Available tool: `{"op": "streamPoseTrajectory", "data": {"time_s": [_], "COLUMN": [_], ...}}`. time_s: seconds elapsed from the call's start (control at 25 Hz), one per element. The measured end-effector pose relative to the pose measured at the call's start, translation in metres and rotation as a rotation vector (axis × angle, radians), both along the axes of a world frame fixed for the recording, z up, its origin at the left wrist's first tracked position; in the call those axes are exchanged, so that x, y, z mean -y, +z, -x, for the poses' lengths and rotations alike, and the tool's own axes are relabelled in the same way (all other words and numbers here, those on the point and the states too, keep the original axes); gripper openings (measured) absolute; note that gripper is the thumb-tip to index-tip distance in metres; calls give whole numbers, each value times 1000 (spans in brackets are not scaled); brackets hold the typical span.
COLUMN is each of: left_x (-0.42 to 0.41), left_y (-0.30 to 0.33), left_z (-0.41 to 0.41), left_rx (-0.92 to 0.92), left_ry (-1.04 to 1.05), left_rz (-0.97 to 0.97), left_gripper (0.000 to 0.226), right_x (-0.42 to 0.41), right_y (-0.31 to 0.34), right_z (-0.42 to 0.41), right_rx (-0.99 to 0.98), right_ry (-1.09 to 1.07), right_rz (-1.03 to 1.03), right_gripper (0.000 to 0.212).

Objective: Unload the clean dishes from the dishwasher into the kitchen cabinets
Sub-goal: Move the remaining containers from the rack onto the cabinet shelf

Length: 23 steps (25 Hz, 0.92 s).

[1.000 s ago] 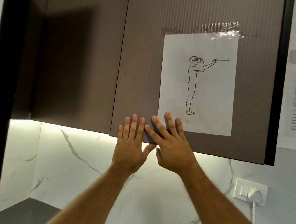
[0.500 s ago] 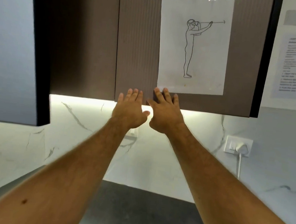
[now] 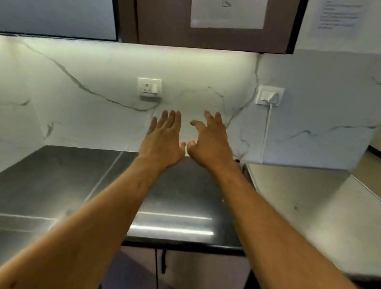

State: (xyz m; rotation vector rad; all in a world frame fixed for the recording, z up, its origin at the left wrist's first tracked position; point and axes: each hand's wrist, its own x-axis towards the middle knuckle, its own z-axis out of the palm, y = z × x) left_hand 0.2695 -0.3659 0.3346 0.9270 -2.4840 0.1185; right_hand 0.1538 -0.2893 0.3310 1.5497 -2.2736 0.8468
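Evidently both hands were empty: the left hand (image 3: 164, 138) flat-fingered, the right hand (image 3: 210, 142) loosely spread, over the dark polished countertop (image 3: 59, 175). Neither dishes nor dishwasher showed (presumably below); looking down before reaching seemed wise.

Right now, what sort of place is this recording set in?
Most likely a kitchen: a dark countertop runs along a marble-look backsplash, brown wall cabinets hang above it, and wall sockets sit at counter height. Printed sheets taped up suggest a staged workstation, not a home.
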Motion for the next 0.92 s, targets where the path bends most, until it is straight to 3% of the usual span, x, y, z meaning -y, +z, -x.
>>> {"op": "streamPoseTrajectory", "data": {"time_s": [0.36,0.92], "left_x": [-138,-371], "left_y": [-122,-241], "left_z": [4,94], "left_rx": [26,232], "left_ry": [-336,-647], "left_rz": [-263,-395], "left_gripper": [78,74], "right_x": [-173,-460], "right_y": [-106,-234], "right_z": [15,80], "right_rx": [186,437], "right_ry": [-281,-525], "right_rz": [-159,-355], "right_gripper": [65,62]}}
